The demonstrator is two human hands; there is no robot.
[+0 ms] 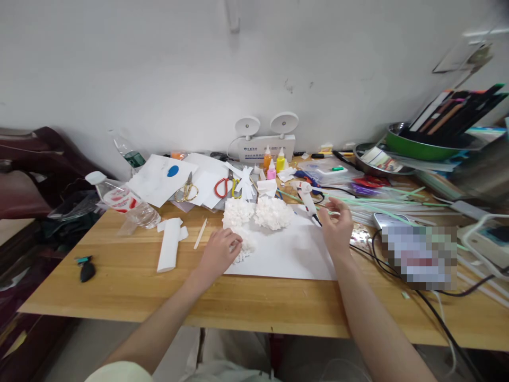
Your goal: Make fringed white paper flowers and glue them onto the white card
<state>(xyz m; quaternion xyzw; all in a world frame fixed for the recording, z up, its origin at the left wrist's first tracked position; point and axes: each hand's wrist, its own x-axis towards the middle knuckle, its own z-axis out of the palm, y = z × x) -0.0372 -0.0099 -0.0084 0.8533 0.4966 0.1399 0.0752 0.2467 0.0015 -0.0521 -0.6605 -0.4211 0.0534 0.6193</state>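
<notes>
My left hand (220,251) is at the small heap of crumpled white bits (245,252) on a white paper sheet (296,259). Its fingers are bent together at the heap, and what lies between them is hidden. Just behind are two larger ruffled white clumps, a left clump (237,213) and a right clump (273,213). My right hand (337,225) is raised over the sheet's right edge, fingers curved and apart, with nothing visible in it. A white hot glue gun (306,197) stands just to its left, apart from the fingers.
Left lie a rolled white paper piece (170,245), a white stick (201,233) and a water bottle (127,201). Scissors (186,190) and small paint bottles (271,171) are behind. A phone (419,257), black cables (382,257) and thin strips (374,204) crowd the right.
</notes>
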